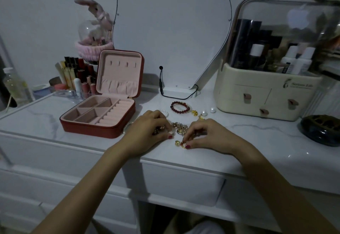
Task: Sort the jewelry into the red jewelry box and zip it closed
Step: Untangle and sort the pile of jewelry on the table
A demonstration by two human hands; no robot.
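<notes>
red jewelry box [103,116] sits open on the white marble-look dresser top [239,141], lid upright, pink compartments showing nothing inside, just left of the hands. left hand [149,128] has fingers curled down onto the jewelry pile [179,128], pinching small pieces; right hand [207,134] pinches a small gold ring [183,144] between thumb and forefinger, touching the surface. red bead bracelet [180,107] and two loose pearls [208,111] lie behind the pile, near the cream cosmetics organizer [261,93].
</notes>
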